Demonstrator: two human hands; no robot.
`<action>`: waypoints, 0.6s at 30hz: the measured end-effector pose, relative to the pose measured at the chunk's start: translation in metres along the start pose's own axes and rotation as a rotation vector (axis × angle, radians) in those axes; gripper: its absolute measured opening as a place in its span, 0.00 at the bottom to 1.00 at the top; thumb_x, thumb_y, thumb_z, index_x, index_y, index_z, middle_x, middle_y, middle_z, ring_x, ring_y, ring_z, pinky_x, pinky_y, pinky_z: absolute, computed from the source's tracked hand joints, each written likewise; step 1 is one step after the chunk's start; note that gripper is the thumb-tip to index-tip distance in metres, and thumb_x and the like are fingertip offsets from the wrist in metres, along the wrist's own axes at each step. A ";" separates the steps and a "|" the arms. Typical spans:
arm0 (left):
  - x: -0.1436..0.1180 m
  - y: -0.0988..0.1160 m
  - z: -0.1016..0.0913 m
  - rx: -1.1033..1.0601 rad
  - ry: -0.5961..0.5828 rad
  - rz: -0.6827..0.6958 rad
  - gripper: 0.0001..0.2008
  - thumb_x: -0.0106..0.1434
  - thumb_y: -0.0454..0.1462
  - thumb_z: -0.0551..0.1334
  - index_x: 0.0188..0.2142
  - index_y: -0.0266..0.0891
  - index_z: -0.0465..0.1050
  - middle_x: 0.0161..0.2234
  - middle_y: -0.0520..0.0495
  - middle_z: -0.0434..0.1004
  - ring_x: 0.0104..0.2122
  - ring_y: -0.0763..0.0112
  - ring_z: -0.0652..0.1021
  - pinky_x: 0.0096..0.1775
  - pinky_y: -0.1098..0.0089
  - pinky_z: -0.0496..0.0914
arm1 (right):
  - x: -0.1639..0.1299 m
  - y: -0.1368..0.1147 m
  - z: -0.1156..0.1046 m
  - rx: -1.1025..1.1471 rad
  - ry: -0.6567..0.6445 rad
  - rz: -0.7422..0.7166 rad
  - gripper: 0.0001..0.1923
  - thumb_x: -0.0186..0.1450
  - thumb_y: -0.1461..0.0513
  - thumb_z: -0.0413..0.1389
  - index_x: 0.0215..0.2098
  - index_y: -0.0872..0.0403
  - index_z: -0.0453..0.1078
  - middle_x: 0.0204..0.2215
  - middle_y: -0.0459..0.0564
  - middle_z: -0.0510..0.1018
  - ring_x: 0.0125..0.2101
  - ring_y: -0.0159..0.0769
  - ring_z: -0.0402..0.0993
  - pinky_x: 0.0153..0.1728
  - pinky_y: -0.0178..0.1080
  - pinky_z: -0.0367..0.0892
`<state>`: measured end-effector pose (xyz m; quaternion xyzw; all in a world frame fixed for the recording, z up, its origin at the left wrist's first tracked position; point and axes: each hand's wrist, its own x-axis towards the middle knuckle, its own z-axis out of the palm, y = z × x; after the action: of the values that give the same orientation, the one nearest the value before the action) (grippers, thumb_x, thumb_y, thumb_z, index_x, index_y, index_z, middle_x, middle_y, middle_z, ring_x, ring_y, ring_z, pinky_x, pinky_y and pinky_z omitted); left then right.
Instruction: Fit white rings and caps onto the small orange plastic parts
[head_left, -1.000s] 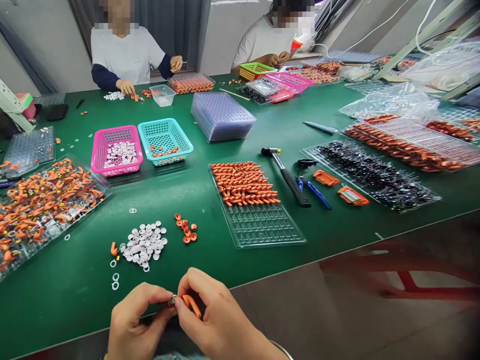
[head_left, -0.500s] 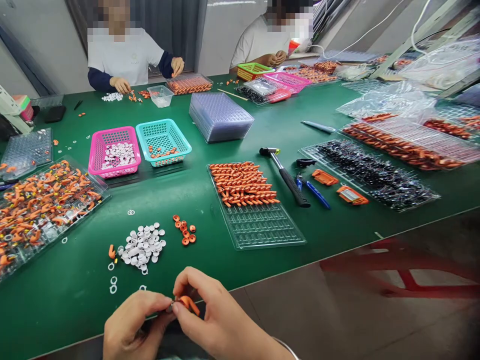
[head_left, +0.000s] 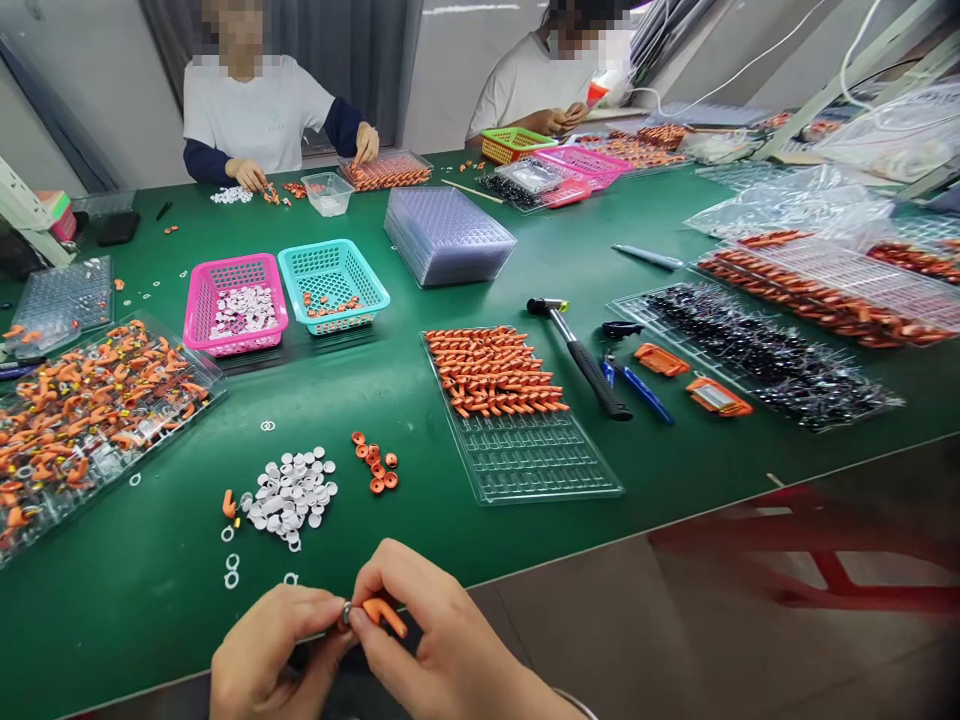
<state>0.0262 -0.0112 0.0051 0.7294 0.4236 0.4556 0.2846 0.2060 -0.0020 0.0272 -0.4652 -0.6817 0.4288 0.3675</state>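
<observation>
Left hand [head_left: 262, 655]: fingers pinched on a small silver metal ring [head_left: 346, 611].
Right hand [head_left: 427, 640]: fingers closed on a curved orange plastic piece [head_left: 384, 614], touching the ring, above the green desk [head_left: 405, 390] edge.
Nearby: pile of white round caps [head_left: 291, 492].

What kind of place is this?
Likely a small-parts hand-assembly workshop: a long green table with clear grid trays of orange parts, sorting baskets, and co-workers doing similar handwork opposite.
</observation>
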 end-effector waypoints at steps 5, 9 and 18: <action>-0.004 -0.002 0.008 0.010 0.079 0.033 0.15 0.58 0.26 0.66 0.41 0.47 0.77 0.32 0.52 0.84 0.30 0.68 0.82 0.33 0.72 0.77 | -0.003 0.001 0.007 -0.100 0.078 -0.070 0.06 0.60 0.69 0.50 0.28 0.53 0.62 0.24 0.45 0.67 0.24 0.32 0.64 0.25 0.34 0.59; -0.011 -0.006 0.010 0.059 0.113 0.042 0.13 0.60 0.28 0.65 0.41 0.47 0.78 0.32 0.51 0.84 0.31 0.67 0.82 0.34 0.71 0.77 | -0.005 0.002 0.010 -0.116 0.126 -0.120 0.07 0.59 0.70 0.49 0.28 0.52 0.61 0.24 0.44 0.66 0.24 0.32 0.64 0.26 0.34 0.59; 0.004 0.000 -0.001 -0.111 -0.040 0.124 0.13 0.59 0.23 0.66 0.41 0.37 0.76 0.31 0.47 0.82 0.29 0.68 0.82 0.31 0.73 0.79 | 0.000 -0.007 -0.003 0.159 -0.077 0.156 0.03 0.60 0.66 0.52 0.29 0.53 0.62 0.25 0.42 0.64 0.24 0.30 0.61 0.25 0.32 0.58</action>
<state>0.0259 -0.0077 0.0073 0.7461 0.3459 0.4805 0.3044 0.2066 -0.0029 0.0343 -0.4694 -0.6207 0.5265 0.3425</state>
